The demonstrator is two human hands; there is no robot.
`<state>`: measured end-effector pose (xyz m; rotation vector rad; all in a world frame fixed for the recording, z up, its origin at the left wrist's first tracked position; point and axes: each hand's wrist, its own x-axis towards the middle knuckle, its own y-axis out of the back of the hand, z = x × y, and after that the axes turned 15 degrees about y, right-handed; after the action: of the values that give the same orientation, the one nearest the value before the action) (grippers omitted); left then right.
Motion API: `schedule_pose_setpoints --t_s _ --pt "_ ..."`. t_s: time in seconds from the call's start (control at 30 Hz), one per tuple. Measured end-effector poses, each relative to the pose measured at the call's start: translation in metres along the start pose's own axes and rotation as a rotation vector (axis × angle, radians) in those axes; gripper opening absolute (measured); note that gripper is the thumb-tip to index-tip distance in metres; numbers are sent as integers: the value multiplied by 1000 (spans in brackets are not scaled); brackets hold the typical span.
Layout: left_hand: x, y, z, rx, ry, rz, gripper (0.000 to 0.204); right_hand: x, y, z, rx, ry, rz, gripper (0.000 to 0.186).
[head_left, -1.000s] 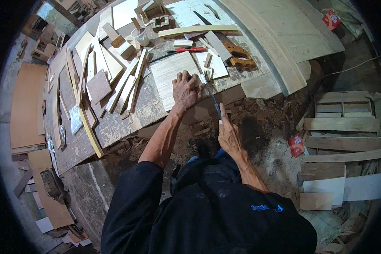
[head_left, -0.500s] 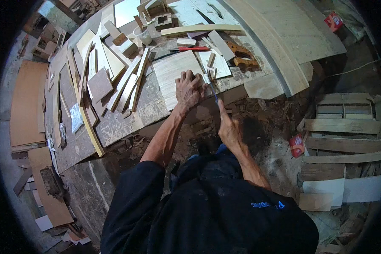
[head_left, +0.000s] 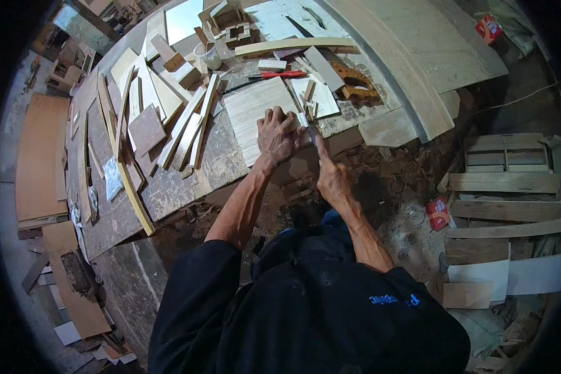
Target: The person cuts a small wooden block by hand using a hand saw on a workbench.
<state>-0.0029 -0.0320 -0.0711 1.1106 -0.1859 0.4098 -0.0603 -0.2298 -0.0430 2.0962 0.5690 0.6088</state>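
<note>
A square pale wooden board point(head_left: 246, 115) lies at the bench's near edge. My left hand point(head_left: 278, 136) presses down on its near right part, fingers bent, with a small pale strip point(head_left: 303, 119) beside the fingertips. My right hand point(head_left: 334, 181) is closed on a slim, blade-like tool point(head_left: 311, 130) with a blue part. The index finger stretches along it toward the board's right edge. Most of the handle is hidden in my palm, and the exact kind of tool cannot be made out.
Loose wooden strips point(head_left: 184, 134) cover the bench to the left. Beyond the board lie a red-and-black tool point(head_left: 283, 74), a white cup point(head_left: 209, 57) and a wooden-handled saw point(head_left: 357, 84). A long metal-edged beam point(head_left: 411, 81) runs along the right. Wooden frames point(head_left: 505, 181) stand at far right.
My right hand has slid forward and slightly left with the slim tool, closer to the board's edge. The left hand stays pressed on the board.
</note>
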Motion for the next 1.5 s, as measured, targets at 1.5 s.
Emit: schedule_pose_setpoints --t_s 1.5 --pt "-22 71 9 -434 221 14 41 102 3 51 40 -205 -4 58"
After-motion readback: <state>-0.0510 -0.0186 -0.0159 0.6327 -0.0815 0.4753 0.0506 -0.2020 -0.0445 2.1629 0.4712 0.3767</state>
